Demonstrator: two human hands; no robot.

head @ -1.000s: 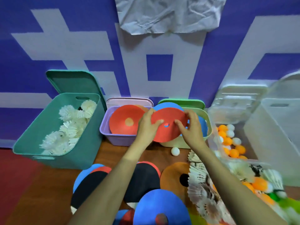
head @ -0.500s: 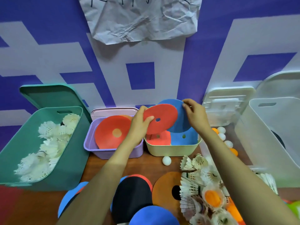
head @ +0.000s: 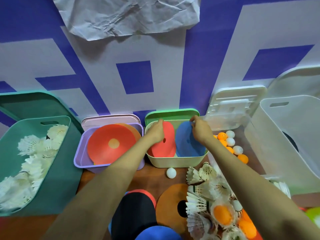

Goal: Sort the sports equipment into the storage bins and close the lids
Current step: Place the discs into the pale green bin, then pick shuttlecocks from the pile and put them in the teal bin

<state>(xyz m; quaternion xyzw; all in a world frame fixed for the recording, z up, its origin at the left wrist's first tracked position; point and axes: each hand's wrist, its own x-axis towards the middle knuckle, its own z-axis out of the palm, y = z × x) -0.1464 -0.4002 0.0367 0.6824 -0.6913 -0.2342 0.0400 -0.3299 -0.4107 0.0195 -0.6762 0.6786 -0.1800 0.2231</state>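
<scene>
In the middle of the frame, both hands reach into the small cream plastic bin (head: 174, 162) with a green lid (head: 171, 114) standing up behind it. The left hand (head: 155, 131) rests on top of a flat red round disc (head: 165, 144) that leans inside the bin; I cannot tell if its fingers are gripping the disc or just pressing on it. The right hand (head: 200, 130) has its fingers pinched shut on the top edge of a flat blue round disc (head: 188, 144), which stands just beside the red one in the same bin.

To the left of it sits a purple plastic bin (head: 81, 160) with a big red disc (head: 110, 144) tilted inside. At the far left of the frame is a large teal plastic bin (head: 57, 179) full of white feather shuttlecocks (head: 34, 149). At the right, a clear plastic box (head: 242, 122) holds orange and white ping-pong balls (head: 230, 144), and a large white bin (head: 290, 146) stands beside it.

On the brown wooden worktop (head: 152, 175), near the bottom of the frame, lie one white ball (head: 171, 173), an orange flat disc (head: 170, 207), a black and red disc (head: 135, 213), and a pile of shuttlecocks and orange balls (head: 213, 205) at the lower right.
</scene>
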